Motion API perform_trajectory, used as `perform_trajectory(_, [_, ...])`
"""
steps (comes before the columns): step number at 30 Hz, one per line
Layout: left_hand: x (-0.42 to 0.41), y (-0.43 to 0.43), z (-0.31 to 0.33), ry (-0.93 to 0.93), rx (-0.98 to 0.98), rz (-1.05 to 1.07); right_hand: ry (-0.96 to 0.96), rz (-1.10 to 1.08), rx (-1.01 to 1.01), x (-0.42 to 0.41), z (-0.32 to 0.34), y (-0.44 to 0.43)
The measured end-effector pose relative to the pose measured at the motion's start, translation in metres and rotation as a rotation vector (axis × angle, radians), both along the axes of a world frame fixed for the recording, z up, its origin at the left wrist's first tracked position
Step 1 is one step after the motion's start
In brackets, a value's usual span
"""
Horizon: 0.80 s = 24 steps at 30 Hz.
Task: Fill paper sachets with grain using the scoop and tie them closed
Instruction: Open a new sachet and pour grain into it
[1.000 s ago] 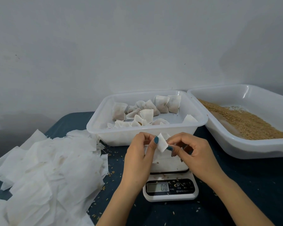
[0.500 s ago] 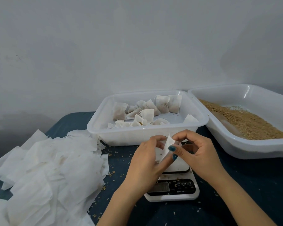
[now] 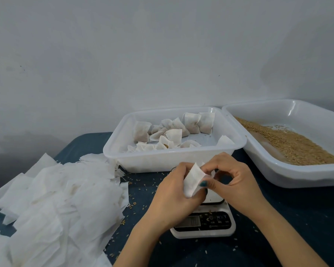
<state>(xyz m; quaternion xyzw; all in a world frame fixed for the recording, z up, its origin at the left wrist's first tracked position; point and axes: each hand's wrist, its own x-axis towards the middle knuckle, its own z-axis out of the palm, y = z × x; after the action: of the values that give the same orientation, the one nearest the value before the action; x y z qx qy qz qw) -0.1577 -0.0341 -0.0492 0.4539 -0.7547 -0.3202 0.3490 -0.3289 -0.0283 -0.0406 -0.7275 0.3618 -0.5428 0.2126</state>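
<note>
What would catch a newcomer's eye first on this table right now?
The left hand and right hand pinch a small white sachet above the scale at front centre. To the left sprawls a pile of empty papers; behind the hands a white tray holds filled sachets, and a second tray at right holds brown grain.

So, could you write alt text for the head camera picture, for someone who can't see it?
The left hand and right hand hold a white paper sachet over a digital scale. Behind are a tray of filled sachets and a tray of grain; empty sachets lie piled at left.
</note>
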Motion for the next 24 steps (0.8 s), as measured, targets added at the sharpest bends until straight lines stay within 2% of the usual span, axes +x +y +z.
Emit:
perform_trajectory(4, [0.001,-0.001,-0.001,-0.005,-0.021,0.007,0.136,-0.019,-0.008,0.000,-0.003,-0.001])
perform_trajectory(15, [0.023,-0.018,-0.005,-0.291,-0.214,0.063,0.384,-0.154,-0.218,-0.003,-0.014,-0.010])
perform_trajectory(20, [0.020,-0.014,-0.002,-0.193,-0.111,0.009,0.496,-0.187,-0.290,-0.005,-0.016,-0.013])
perform_trajectory(24, [0.019,-0.009,0.001,-0.172,-0.087,-0.010,0.495,-0.156,-0.277,-0.005,-0.018,-0.013])
